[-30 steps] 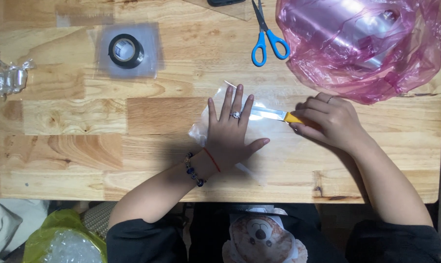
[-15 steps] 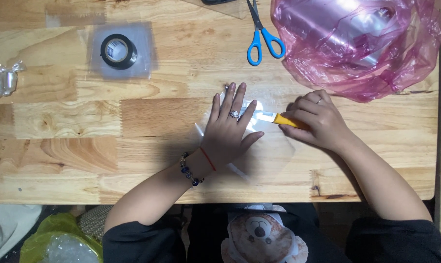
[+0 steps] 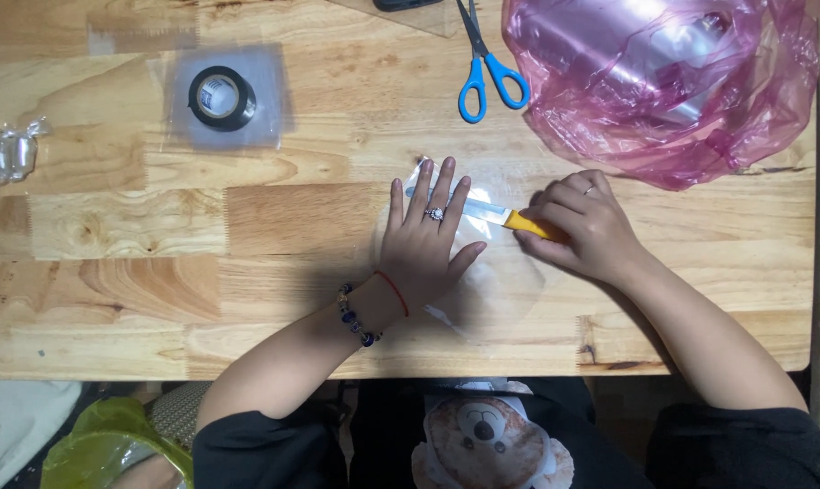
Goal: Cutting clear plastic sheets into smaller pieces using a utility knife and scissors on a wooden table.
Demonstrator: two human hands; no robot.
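The clear plastic bag [image 3: 482, 272] lies flat on the wooden table [image 3: 129, 226], near its front edge, right in front of me. My left hand [image 3: 424, 244] presses it down, palm flat and fingers spread, a ring on one finger and a beaded bracelet [image 3: 354, 317] at the wrist. My right hand [image 3: 582, 226] is curled tight around the yellow handle of a utility knife [image 3: 496, 215], whose blade lies across the bag and runs under my left fingers. Beyond my hands lie blue-handled scissors [image 3: 482, 63], and to their right a crumpled pink plastic bag [image 3: 672, 81] with something silvery inside. Far to the left, a roll of black tape [image 3: 221, 97] rests on another clear bag [image 3: 265, 91], well apart from my hands.
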